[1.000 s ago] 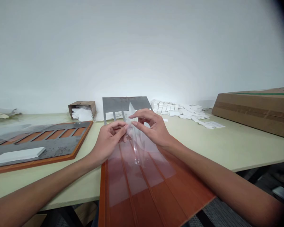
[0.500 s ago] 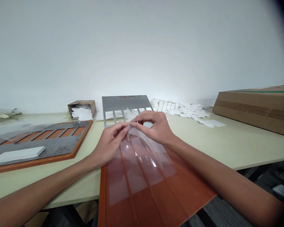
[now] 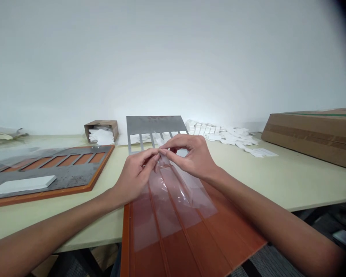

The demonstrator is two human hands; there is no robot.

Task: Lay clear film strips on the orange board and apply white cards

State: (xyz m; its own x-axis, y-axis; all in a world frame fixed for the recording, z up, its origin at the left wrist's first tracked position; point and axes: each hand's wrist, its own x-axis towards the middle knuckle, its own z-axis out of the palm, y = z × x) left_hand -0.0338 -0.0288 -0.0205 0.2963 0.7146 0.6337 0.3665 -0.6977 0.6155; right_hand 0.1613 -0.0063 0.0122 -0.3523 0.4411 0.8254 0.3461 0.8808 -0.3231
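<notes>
A clear plastic film (image 3: 173, 200) lies partly over an orange-brown grooved board (image 3: 216, 238), and its far end is lifted between my hands. My left hand (image 3: 137, 171) pinches that raised end between thumb and index finger. Right beside it, my right hand (image 3: 192, 154) pinches the same film, fingertips almost touching the left ones. The film bulges and shines below my fingers. Behind my hands a grey plate (image 3: 157, 125) with rectangular slots reaches beyond the board; its near part is hidden by the hands.
At left lies a second orange board (image 3: 89, 187) with a slotted grey plate and a white block (image 3: 23, 184) on it. Farther back are an open carton (image 3: 115, 129) of white papers and scattered white slips (image 3: 236, 136). A large cardboard box (image 3: 311, 134) stands at right on the pale table (image 3: 276, 181).
The whole view has shifted slightly, so things sit a little farther right. My hands keep the same pinch on the film, which has changed its bulge only a little.
</notes>
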